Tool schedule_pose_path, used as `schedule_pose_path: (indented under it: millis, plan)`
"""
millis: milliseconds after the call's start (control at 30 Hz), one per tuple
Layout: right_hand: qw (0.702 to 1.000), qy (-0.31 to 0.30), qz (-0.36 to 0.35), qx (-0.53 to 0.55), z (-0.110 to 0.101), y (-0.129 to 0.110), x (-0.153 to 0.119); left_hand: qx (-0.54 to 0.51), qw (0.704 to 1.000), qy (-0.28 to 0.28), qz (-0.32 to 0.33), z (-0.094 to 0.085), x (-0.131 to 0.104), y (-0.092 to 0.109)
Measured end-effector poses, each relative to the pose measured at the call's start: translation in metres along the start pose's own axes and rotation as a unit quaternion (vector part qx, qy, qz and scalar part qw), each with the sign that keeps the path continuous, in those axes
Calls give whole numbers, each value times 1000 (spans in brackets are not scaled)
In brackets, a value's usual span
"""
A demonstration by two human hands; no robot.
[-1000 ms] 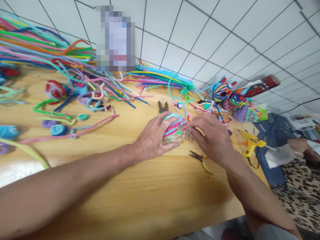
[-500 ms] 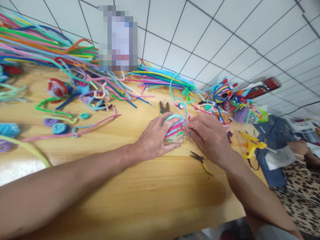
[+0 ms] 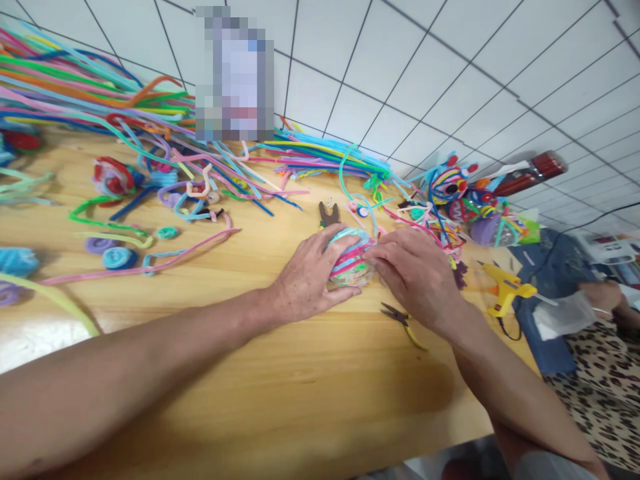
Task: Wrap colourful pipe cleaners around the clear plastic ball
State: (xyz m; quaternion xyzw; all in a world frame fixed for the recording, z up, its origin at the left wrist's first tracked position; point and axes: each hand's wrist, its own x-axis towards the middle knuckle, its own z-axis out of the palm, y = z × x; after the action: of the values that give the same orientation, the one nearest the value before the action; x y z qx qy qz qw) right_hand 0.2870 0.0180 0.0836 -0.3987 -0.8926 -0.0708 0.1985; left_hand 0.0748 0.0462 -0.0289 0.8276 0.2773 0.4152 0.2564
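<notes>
A rounded piece [image 3: 349, 265], see-through low down and banded with pink and light blue pipe cleaners, rests on the wooden table. My left hand [image 3: 313, 270] curls around its left side, thumb below and fingers over the top. At its right side my right hand [image 3: 407, 263] is closed in a pinch, the fingertips on the end of a pink pipe cleaner [image 3: 353, 256]; the tips themselves are partly hidden. Just behind the piece lie dark-jawed pliers [image 3: 329, 213]. A second pair of pliers [image 3: 397, 315], with yellow handles, lies below my right hand.
Bundles of coloured pipe cleaners [image 3: 325, 157] run along the tiled wall. Coils and bent scraps [image 3: 120, 257] are scattered at left. Decorated figures [image 3: 450, 187] stand at back right. A yellow glue gun [image 3: 507, 290] lies near the right edge, beside another person's hand [image 3: 603, 295].
My right fingertips have shifted slightly left and down along the banded piece. My left hand keeps its hold, and the view has moved a little.
</notes>
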Motion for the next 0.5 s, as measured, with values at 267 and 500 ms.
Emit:
schedule_pose_path:
  millis: [267,500]
  plan:
    - [999,51,2,5,5,-2,-3,8,1000,-1,3,0,0,0]
    - [988,134,81,1,10,-7,-25,5,1000,-7,-7,-2,1,2]
